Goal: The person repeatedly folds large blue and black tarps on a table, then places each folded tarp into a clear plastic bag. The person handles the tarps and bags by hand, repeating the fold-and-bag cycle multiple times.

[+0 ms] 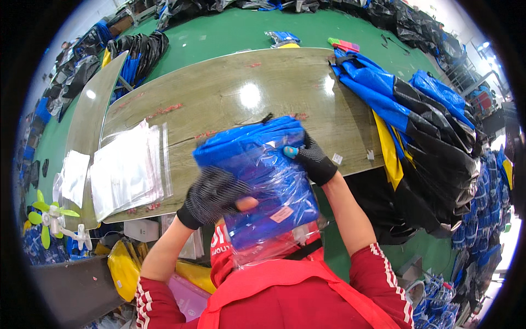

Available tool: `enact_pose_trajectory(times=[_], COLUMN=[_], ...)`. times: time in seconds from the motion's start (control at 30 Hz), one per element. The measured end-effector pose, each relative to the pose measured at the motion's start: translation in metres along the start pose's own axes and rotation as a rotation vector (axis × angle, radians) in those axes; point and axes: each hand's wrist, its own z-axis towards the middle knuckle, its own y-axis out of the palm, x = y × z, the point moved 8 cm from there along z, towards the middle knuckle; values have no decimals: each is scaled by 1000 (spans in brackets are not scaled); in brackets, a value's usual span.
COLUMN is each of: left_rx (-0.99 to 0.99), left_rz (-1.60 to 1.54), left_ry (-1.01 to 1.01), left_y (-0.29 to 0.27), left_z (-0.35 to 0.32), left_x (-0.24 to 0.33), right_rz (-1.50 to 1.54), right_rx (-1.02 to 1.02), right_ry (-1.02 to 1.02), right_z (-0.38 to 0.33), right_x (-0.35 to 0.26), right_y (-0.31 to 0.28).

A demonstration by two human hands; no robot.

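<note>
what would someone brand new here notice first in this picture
Probably the folded blue bundle in clear plastic at the centre, the gloved right hand gripping its upper right edge, the gloved left hand over its left side. Next, blue, black and yellow sheeting heaped at the right of the table, and clear bags stacked at its left.

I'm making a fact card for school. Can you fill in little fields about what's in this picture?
Held thing: folded blue bundle in a clear plastic bag
Left grip: black-gloved, blurred, at the bundle's left side
Right grip: black-gloved, holding the bundle's upper right edge
Table: brownish, wood-patterned
At its left: stacked clear bags
At its right: blue, black and yellow sheets
Floor: green
Lower left: small fan with lime-green blades
</note>
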Motion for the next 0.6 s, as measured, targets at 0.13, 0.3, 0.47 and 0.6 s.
enact_pose_trajectory(times=[0.13,0.3,0.47,0.6], left_rx=[511,223,-49,19], left_rz=[-1113,-1317,-976,-1375], left_ry=[-1021,-1004,-1175,-1078], left_y=[27,53,53,50], left_z=[-76,-80,-66,-56], left_x=[-85,-56,-24,2], right_rz=[19,-571,-1546,-1287], right_rx=[43,96,-189,-359], right_ry=[-180,-255,-543,-182], right_z=[-17,-41,-52,-32], right_x=[-9,-18,-45,-16], right_y=[3,35,95,90])
